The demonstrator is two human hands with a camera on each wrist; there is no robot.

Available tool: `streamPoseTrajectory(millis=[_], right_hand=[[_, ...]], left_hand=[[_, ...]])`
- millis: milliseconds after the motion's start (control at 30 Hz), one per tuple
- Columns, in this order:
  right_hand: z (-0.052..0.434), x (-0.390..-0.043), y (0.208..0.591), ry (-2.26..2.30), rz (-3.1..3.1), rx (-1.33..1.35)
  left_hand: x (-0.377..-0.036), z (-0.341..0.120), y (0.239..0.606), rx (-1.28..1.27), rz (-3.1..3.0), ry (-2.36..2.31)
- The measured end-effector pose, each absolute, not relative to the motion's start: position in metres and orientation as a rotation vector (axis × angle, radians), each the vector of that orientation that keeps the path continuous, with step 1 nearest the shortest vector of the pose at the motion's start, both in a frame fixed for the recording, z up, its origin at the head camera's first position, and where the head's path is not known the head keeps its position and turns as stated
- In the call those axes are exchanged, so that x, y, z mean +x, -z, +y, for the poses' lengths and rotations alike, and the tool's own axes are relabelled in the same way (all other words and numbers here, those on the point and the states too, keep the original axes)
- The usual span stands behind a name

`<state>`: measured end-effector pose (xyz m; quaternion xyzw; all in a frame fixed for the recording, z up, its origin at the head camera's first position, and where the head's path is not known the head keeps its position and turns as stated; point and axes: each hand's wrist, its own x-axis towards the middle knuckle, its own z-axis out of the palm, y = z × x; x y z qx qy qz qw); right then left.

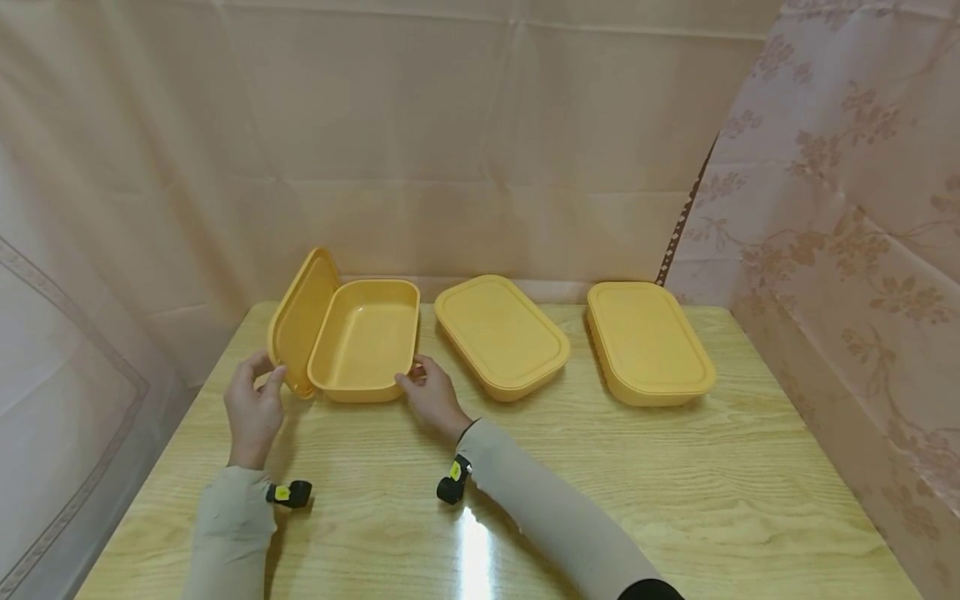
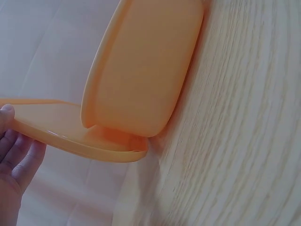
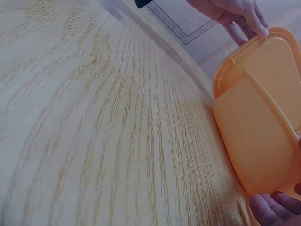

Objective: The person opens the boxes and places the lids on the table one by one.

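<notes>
I list, first, one open yellow container (image 1: 356,395), standing upright at the left of a row of three on a wood-grain tabletop (image 1: 375,500), its rounded rim uppermost. Item: one yellow lid (image 1: 303,325), off the container's mouth and tilted up on edge along its left side, inner face towards it; whether the two are joined I cannot tell. Item: the left hand (image 1: 255,408), thumb and fingers drawn nearly together on the lid's near edge, pinching it. Item: the right hand (image 1: 435,400), partly closed about the container's near right corner, thumb on the near wall and fingers round the right side, gripping it; the exact finger contact is partly hidden from me. Item: a middle container (image 1: 502,333), yellow, lidded, set askew just beside the right hand. Item: a far-right container (image 1: 652,342), yellow, lidded, well apart from both hands. Item: two light sleeves, left sleeve (image 1: 232,525) and right sleeve (image 1: 547,517), with a black left wrist device (image 1: 292,493) and a black right wrist device (image 1: 452,483), each bearing a yellow mark. Backing: a creased beige cloth (image 1: 450,125) hung behind the row, a floral pink cloth (image 1: 847,250) at the right, and a pale cloth (image 1: 75,375) with a patterned strip at the left.
</notes>
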<state>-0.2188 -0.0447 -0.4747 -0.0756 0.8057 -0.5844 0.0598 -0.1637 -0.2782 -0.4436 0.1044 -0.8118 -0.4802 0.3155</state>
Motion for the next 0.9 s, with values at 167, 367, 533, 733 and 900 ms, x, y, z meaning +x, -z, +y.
streamPoseTrajectory(millis=[167, 367, 533, 733, 900], right_hand=[[-0.0455, -0.2191, 0.4752, 1.767, 2.449, -0.224], [-0.0460, -0.2195, 0.4768, 1.758, 2.455, -0.233], [-0.0456, -0.2192, 0.4771, 1.754, 2.456, -0.225], [-0.0453, -0.2186, 0.4770, 1.759, 2.450, -0.234], [-0.0448, -0.2188, 0.4770, 1.759, 2.456, -0.252]], left_hand=[[-0.1637, -0.2785, 0.4440, 0.273, -2.143, 1.278], [-0.1643, -0.2795, 0.4460, 0.306, -2.163, 1.274], [-0.1647, -0.2797, 0.4473, 0.317, -2.173, 1.282], [-0.1648, -0.2813, 0.4484, 0.310, -2.184, 1.288], [-0.1645, -0.2812, 0.4458, 0.315, -2.214, 1.272]])
